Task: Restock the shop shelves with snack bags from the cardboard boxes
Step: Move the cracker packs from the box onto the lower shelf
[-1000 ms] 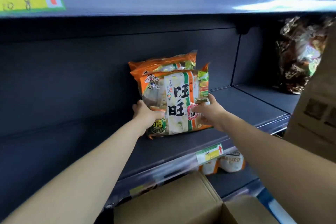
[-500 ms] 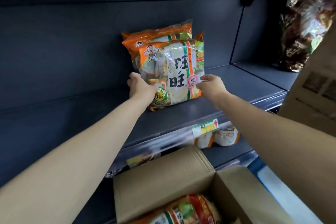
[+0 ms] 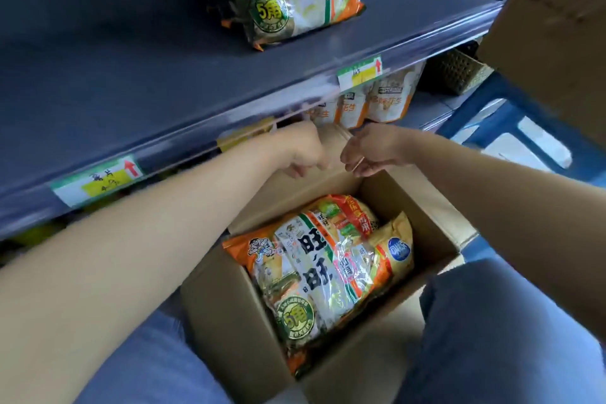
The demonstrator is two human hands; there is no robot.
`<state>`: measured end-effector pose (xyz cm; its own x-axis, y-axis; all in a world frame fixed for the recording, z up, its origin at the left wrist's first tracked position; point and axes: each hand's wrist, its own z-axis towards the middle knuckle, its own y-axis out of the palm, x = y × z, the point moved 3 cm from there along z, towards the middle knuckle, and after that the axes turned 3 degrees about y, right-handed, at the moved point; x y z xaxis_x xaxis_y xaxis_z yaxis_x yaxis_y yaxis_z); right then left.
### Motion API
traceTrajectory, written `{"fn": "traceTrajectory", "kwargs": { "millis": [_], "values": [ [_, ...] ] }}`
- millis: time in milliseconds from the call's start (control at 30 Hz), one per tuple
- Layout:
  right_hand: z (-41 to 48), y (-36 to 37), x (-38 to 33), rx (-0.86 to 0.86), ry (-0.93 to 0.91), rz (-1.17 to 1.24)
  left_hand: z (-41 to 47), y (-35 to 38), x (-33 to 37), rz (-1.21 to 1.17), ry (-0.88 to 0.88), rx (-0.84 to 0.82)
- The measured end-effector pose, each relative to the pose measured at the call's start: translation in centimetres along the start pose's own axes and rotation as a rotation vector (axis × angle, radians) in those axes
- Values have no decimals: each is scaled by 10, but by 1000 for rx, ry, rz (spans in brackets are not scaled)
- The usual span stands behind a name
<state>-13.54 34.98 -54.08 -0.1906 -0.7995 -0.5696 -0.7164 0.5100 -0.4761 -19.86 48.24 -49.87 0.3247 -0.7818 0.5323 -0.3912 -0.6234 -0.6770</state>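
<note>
Our left grip (image 3: 296,151) and right grip (image 3: 372,149) hang loose and empty over the box (image 3: 223,321). The top snack bag (image 3: 324,269) looks light and slippery, its crackers brittle; we'd hold both sides gently.

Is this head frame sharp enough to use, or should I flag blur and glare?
Head view: motion blur smears the shelf edge and its price label; the left hand and right hand are soft; the snack bag in the cardboard box is readable, with glare on its wrapper.
</note>
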Motion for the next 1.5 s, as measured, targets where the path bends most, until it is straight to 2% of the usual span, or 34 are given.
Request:
{"fn": "traceTrajectory", "kwargs": {
  "millis": [167, 267, 467, 567, 667, 767, 967, 1133, 1267, 1400, 1500],
  "values": [
    [13, 56, 41, -26, 137, -164, -12, 45, -68, 68, -345, -283],
    [19, 80, 58, -32, 175, -202, -20, 62, -90, 92, -436, -306],
    [35, 104, 83, -70, 253, -238, -34, 72, -102, 226, -443, -227],
    [40, 107, 81, -138, 329, -235, -35, 75, -115, 210, -515, -245],
    [45, 110, 70, -176, 346, -239, -30, 75, -124, 185, -470, -215],
    [56, 111, 72, -203, 390, -137, -28, 79, -131, 129, -434, -212],
    [60, 107, 70, -236, 371, -39, -31, 85, -144, 98, -562, 57],
    [53, 85, 75, -296, 416, 87, -34, 83, -152, -75, -632, 159],
    [30, 61, 74, -343, 407, 205, -35, 78, -138, -215, -558, 209],
    [16, 20, 70, -373, 332, 300, -33, 47, -85, -21, -335, 346],
    [6, -27, 65, -330, 268, 368, -30, 18, -38, 102, -145, 465]
  ]
}}
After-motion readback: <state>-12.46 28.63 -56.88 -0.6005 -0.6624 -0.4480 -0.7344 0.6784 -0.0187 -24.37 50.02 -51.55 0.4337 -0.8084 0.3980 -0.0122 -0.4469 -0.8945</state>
